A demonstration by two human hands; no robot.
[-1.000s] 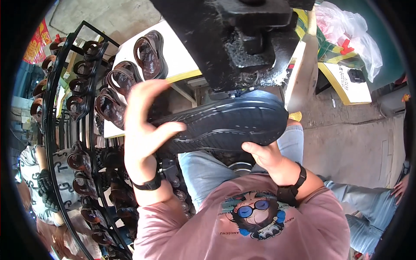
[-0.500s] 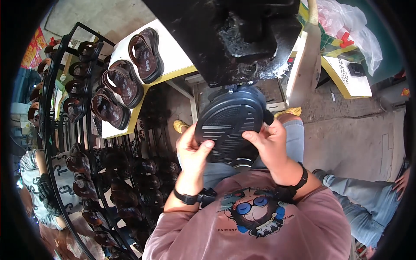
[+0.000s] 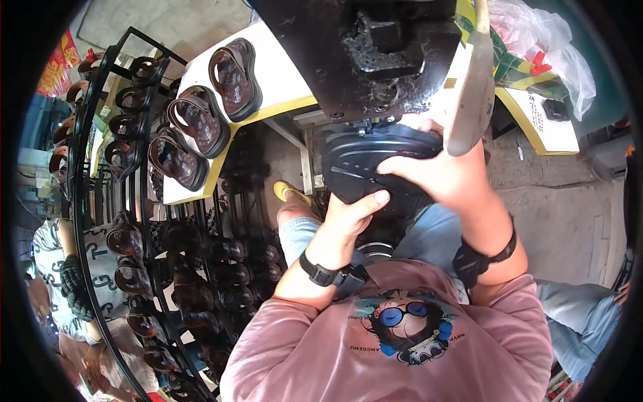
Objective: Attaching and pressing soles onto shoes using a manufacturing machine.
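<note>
A black sandal (image 3: 365, 161) is held sole-up just under the black machine head (image 3: 375, 53). My left hand (image 3: 348, 218) grips its near edge from below, thumb on the tread. My right hand (image 3: 442, 177) wraps over its right side, right under the machine. Both forearms come up from my pink shirt at the bottom of the view.
Three brown sandals (image 3: 201, 120) lie on a white table with a yellow edge (image 3: 268, 110) to the left. A black wire rack (image 3: 134, 221) full of sandals curves down the left side. A person in a grey shirt (image 3: 63, 268) stands beyond it. Plastic bags (image 3: 536, 40) sit top right.
The sandal has gone up from my lap to right beneath the machine head. My right hand shifted onto its top right side, and my left hand slid under it.
</note>
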